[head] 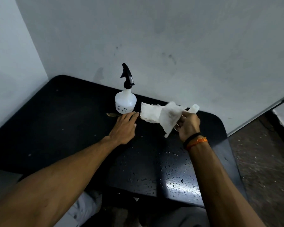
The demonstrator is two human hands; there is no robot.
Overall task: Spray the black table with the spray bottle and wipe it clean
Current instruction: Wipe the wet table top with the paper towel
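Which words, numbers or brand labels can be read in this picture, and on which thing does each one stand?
No text can be read here.
Spray bottle: dark marks low on its white body, too small and blurred to read as letters or numbers.
Paper towel, held by the right hand: no print shows.
Black table: only water drops and specks, no label.
Left hand: rests flat on the table, holds nothing.

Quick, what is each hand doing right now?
Left hand: open, fingers straight, flat on the black table.
Right hand: gripping a crumpled white paper towel.
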